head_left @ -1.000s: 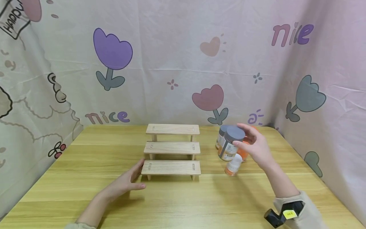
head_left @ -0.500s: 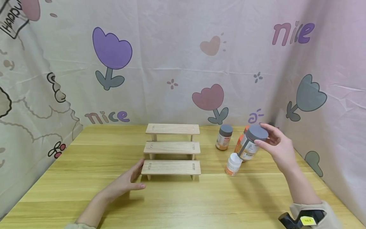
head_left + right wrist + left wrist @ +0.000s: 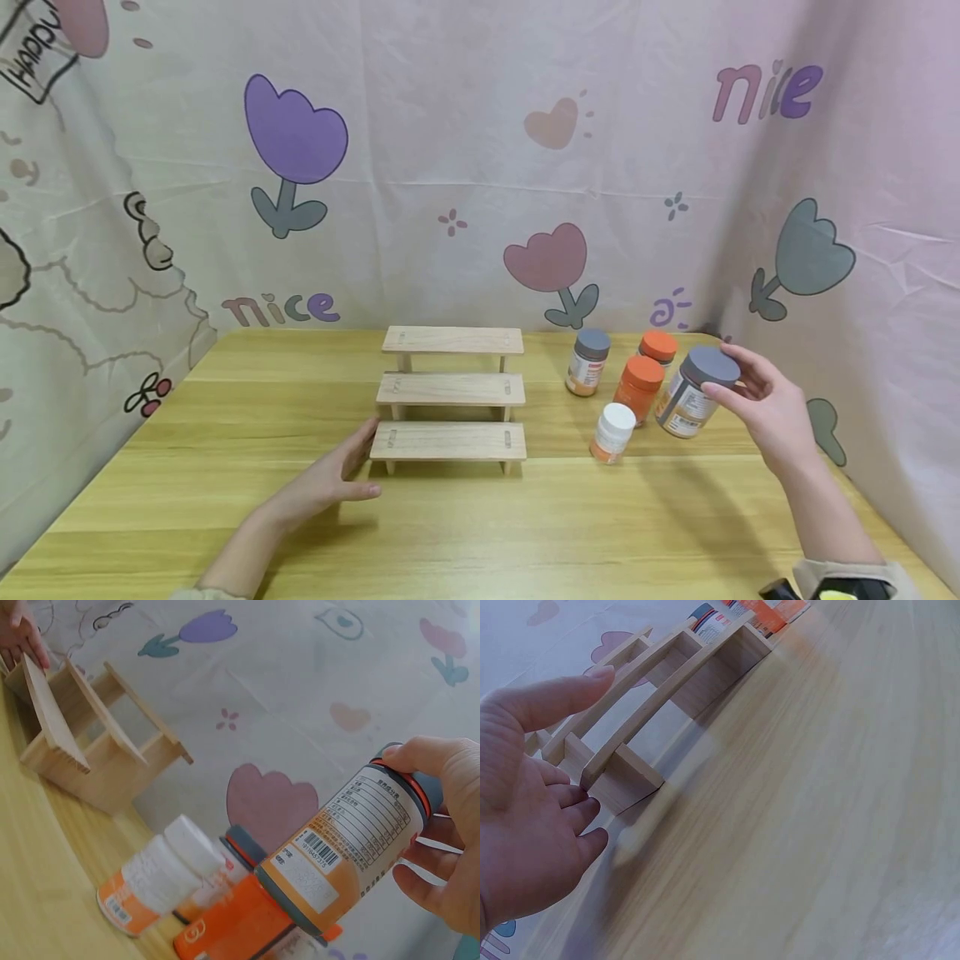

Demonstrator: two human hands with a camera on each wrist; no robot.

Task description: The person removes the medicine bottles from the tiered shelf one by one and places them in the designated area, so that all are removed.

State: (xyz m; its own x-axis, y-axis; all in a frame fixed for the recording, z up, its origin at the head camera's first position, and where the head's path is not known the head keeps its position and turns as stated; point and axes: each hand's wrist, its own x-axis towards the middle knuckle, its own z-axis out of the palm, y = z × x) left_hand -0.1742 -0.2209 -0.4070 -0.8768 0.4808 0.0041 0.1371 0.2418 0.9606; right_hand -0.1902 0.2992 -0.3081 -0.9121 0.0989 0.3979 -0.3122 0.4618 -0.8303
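Long light wooden table (image 3: 480,533), bearing a pale three-tier wooden step shelf (image 3: 450,387) at centre. Left hand (image 3: 330,479) flat and relaxed beside the lowest step, gripping nothing; right hand (image 3: 772,404) clasped round the grey lid of a tilted grey-capped orange jar (image 3: 693,392), raised above the table's right side. Just beside: two orange-capped bottles (image 3: 641,387), a grey-capped jar (image 3: 588,362), a small white-capped bottle (image 3: 613,432).
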